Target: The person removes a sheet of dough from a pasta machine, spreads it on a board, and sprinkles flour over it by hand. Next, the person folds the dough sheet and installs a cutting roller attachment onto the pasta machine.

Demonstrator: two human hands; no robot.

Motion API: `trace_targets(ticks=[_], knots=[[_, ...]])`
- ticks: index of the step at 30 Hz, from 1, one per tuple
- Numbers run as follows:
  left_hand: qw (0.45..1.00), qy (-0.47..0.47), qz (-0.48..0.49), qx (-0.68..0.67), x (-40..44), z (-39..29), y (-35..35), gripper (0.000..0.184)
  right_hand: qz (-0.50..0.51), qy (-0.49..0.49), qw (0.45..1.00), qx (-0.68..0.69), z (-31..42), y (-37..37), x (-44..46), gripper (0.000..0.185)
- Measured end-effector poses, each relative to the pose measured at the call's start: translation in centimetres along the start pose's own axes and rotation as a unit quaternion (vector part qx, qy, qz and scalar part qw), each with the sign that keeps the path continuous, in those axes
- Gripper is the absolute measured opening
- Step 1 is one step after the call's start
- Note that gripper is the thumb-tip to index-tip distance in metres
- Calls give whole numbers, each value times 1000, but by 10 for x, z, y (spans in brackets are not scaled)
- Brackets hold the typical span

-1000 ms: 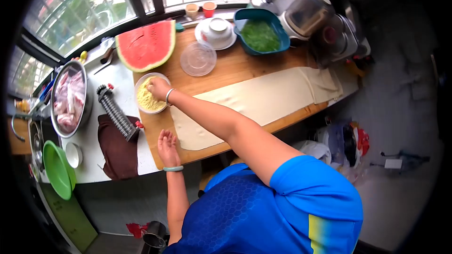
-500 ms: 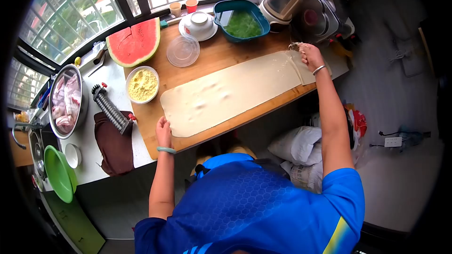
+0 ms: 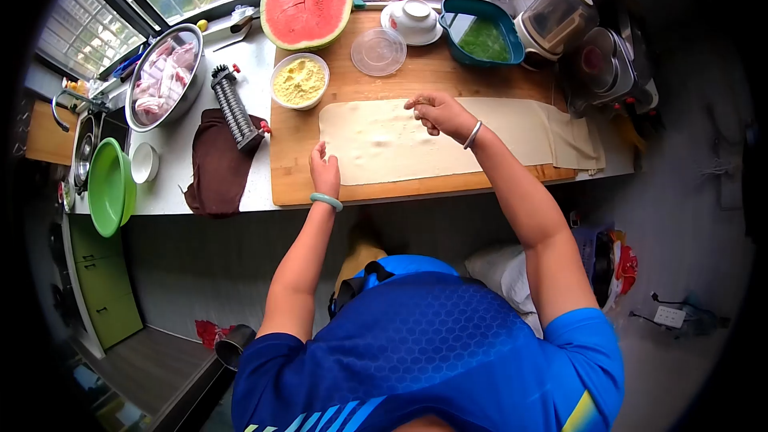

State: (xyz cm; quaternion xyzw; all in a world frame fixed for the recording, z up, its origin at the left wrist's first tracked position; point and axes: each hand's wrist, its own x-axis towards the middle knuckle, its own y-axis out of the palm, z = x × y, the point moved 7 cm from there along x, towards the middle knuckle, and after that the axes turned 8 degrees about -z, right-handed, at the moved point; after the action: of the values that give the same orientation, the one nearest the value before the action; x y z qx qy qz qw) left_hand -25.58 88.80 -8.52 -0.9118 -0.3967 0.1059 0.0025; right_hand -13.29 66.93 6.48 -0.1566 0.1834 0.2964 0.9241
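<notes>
A long, flat sheet of pale dough (image 3: 512,132) lies along the wooden board (image 3: 300,180), its right end folded and hanging over the board's edge. My left hand (image 3: 324,170), with a green bangle at the wrist, is beside the dough's left edge, fingers apart and holding nothing. Over the left half of the sheet is my right hand (image 3: 442,116), wearing a silver bracelet. Its fingers are curled together, and whatever they may hold is hidden. A tub of yellow flour-like powder (image 3: 300,82) stands behind the sheet's left end, with a clear lid (image 3: 378,52) to its right.
Behind the dough are a cut watermelon (image 3: 306,20), an upturned white bowl (image 3: 414,20) and a teal basin (image 3: 482,32) of greens. To the left are a roller attachment (image 3: 234,108), brown cloth (image 3: 218,162), a steel bowl of meat (image 3: 166,78) and a green basin (image 3: 110,186). Appliances (image 3: 612,64) stand right.
My right hand has moved left from the dough's far right end to above its left half. My left hand remains by the left edge. The camera view has turned.
</notes>
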Motion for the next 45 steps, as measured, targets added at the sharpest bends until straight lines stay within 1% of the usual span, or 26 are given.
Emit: trace_targets(ticks=[2, 4, 6, 7, 8, 10, 13, 14, 16, 18, 19, 20, 22, 23, 25, 26, 28, 32, 34, 35, 36, 38, 40, 42, 43, 45], knots=[[982, 113, 50, 140, -6, -16, 7, 40, 9, -17, 1000, 5, -2, -12, -2, 15], [968, 132, 92, 193, -4, -12, 7, 44, -164, -61, 972, 159, -6, -90, -10, 16], [893, 285, 147, 315, -8, -10, 24, 48, -148, 11, 987, 69, -51, -107, -16, 16], [845, 316, 178, 393, -9, -9, 35, 51, -122, 85, 989, -16, -71, -106, -27, 17], [841, 324, 192, 388, -7, -11, 44, 51, -116, 84, 990, -4, -77, -109, -33, 16], [744, 357, 220, 520, -9, -12, 68, 51, -277, 3, 953, 123, -75, -148, -30, 17], [708, 404, 259, 518, -21, -14, 113, 52, -152, 70, 986, 16, -80, -108, -20, 17], [696, 422, 272, 514, -29, -16, 132, 52, -166, 53, 981, 83, -70, -114, -21, 17], [676, 444, 333, 484, -56, -14, 168, 52, -322, 14, 928, 185, -91, -164, -21, 19], [657, 474, 375, 450, -84, -10, 201, 52, -196, 104, 967, 127, -122, -155, -31, 20], [644, 477, 393, 451, -94, -12, 215, 53, -203, 75, 963, 163, -108, -165, -46, 19], [634, 487, 395, 452, -100, -7, 226, 53, -303, 13, 925, 228, -113, -207, -59, 19], [623, 497, 407, 447, -110, -9, 246, 54, -446, -5, 860, 248, -157, -279, -86, 21], [614, 505, 412, 445, -112, -9, 256, 54, -455, -8, 853, 255, -159, -288, -97, 21], [603, 510, 425, 442, -119, -6, 283, 55, -366, 44, 904, 217, -154, -297, -110, 22], [599, 513, 426, 443, -124, -6, 296, 55, -453, -37, 847, 275, -153, -330, -130, 21], [595, 515, 437, 435, -139, -6, 325, 56, -492, 26, 847, 199, -194, -373, -150, 22], [593, 528, 429, 431, -180, -3, 400, 57, -391, 66, 899, 187, -230, -408, -164, 21], [604, 532, 429, 411, -205, -5, 438, 57, -479, 70, 852, 197, -267, -450, -175, 20], [602, 520, 430, 427, -216, -5, 460, 58, -382, 93, 910, 131, -276, -441, -162, 18], [599, 518, 430, 433, -233, -3, 480, 58, -378, 93, 911, 137, -276, -453, -167, 18], [637, 506, 413, 409, -256, -5, 513, 60, -392, -2, 885, 250, -273, -477, -173, 19], [628, 506, 420, 416, -288, -4, 539, 61, -454, -38, 844, 283, -301, -521, -191, 19], [644, 513, 419, 383, -310, -7, 565, 60, -358, 64, 921, 141, -327, -523, -183, 18], [649, 522, 425, 353, -322, -10, 580, 59, -355, 62, 922, 144, -332, -536, -182, 18], [638, 538, 428, 349, -332, -15, 617, 58, -468, 27, 849, 243, -348, -567, -189, 16]])
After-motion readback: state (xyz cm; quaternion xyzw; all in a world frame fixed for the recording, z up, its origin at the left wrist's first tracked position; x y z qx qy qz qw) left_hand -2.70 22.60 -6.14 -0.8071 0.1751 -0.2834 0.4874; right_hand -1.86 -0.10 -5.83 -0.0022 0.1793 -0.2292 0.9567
